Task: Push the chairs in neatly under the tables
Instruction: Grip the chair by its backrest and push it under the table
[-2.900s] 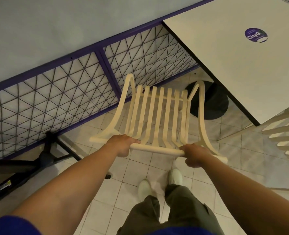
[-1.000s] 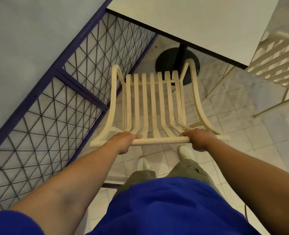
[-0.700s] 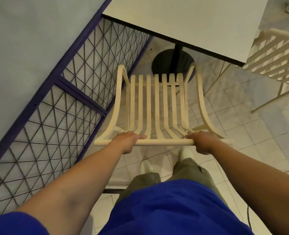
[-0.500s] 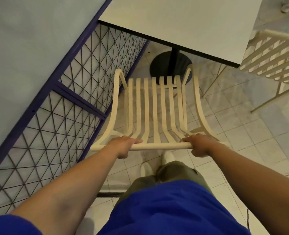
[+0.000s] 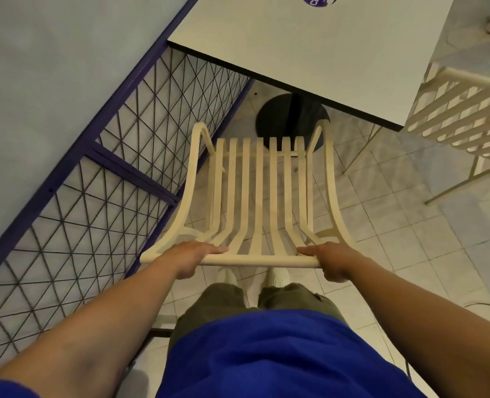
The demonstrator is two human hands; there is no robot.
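Both hands grip the top rail of a cream slatted chair [image 5: 259, 196]. The left hand [image 5: 193, 258] sits toward the rail's left end, the right hand [image 5: 328, 261] toward its right end, and the fingers of each are wrapped over the rail and pressed together. The chair stands on the tiled floor [image 5: 410, 231], its seat front near the black round pedestal base [image 5: 292, 116] but not yet under the white worktop [image 5: 309, 50], whose near edge lies beyond the seat.

To do this step well, the push should run straight toward the pedestal, with equal pressure from both hands so the chair does not swing. The purple mesh railing [image 5: 117, 156] runs close along the left, so any drift that way may catch the chair's left side on it. The seat front should probably stop just short of the pedestal. A second slatted chair [image 5: 462, 110] stands at the worktop's right side, well clear of this path.
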